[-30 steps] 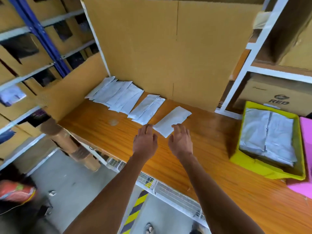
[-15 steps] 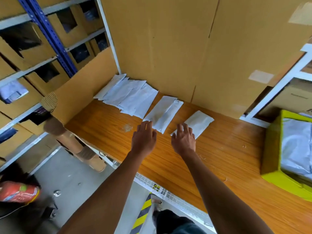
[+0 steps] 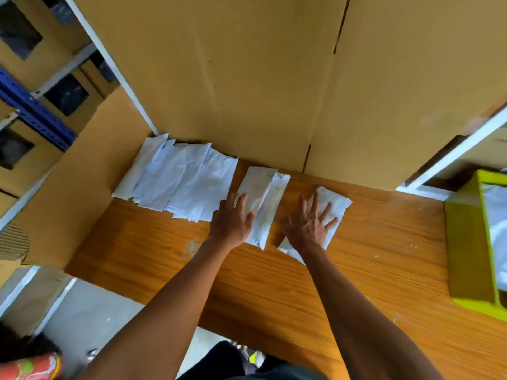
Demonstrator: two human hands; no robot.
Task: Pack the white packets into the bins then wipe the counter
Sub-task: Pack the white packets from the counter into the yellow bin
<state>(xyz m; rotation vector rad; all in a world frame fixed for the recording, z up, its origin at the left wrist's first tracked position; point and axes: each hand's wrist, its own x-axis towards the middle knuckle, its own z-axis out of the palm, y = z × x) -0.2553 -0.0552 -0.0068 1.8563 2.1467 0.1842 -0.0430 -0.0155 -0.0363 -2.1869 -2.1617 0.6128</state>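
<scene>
Resting flat on the wooden counter point(image 3: 274, 283), fingers straight: left hand point(image 3: 231, 220) on the paired white packets point(image 3: 264, 204), right hand point(image 3: 308, 224) on a single packet point(image 3: 336, 204). Neither grips. More overlapped packets point(image 3: 178, 176) lie left; yellow bin point(image 3: 466, 248) sits right.

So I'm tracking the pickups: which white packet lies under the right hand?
The lone packet farthest right, nearest the yellow bin, under the right hand.
</scene>
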